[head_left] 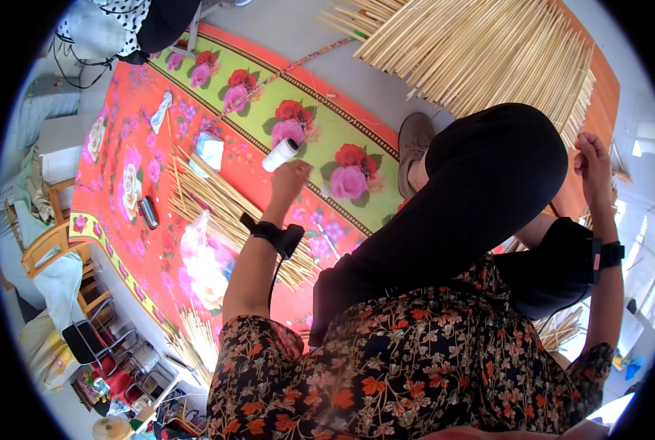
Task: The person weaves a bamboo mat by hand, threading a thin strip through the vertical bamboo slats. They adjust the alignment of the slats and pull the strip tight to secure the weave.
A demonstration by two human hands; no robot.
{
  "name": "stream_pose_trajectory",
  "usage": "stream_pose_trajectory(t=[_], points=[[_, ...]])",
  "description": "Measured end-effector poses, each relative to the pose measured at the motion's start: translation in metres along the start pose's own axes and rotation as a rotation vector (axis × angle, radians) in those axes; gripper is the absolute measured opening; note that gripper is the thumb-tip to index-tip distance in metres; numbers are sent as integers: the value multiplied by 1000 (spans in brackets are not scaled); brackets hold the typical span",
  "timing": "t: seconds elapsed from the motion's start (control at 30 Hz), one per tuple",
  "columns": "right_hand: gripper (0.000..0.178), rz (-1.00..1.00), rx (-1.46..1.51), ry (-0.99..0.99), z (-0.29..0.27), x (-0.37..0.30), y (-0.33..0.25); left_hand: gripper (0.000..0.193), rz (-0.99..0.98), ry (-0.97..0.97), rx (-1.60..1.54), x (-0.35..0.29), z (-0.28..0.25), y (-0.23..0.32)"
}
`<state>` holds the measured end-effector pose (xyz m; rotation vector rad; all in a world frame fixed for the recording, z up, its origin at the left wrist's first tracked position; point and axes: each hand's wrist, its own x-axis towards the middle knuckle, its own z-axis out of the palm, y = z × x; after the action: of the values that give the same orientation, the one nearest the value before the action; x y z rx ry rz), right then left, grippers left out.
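Note:
My left hand (290, 181) is closed, its fingers curled in, over the flowered red and green cloth (371, 220). Just beyond it lies a white spool of thread (280, 155); I cannot make out whether a thread runs into the fingers. On the right, past my raised knee, my right hand (593, 158) is also closed, thumb and fingers pinched together. It is beside the end of a wide row of thin pale sticks (481, 55) laid side by side. Whatever either hand may hold is too small or hidden to name.
Loose sticks (221, 194) lie on the cloth beyond my left forearm, near a white and blue packet (210, 150) and a dark cylinder (149, 213). A patterned rod (298, 64) crosses the cloth. Another person in dotted clothing (133, 22) is at the far left. Wooden chairs (52, 246) stand left.

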<state>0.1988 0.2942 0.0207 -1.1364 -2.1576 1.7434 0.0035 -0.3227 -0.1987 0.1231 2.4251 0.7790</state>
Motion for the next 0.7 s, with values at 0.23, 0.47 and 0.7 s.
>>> stream_pose_trajectory(t=[0.23,0.47,0.7], points=[[14,-57,-12,-60,20,-16,-17,42,-71,-59,374,-30,83,-17],[14,-118,-27,-79,21,-38,-50,21,-284,-135,-542,-15,57,-19],[11,-217,195,-148,31,-70,-92,25,212,-333,-1124,-53,-36,143]])
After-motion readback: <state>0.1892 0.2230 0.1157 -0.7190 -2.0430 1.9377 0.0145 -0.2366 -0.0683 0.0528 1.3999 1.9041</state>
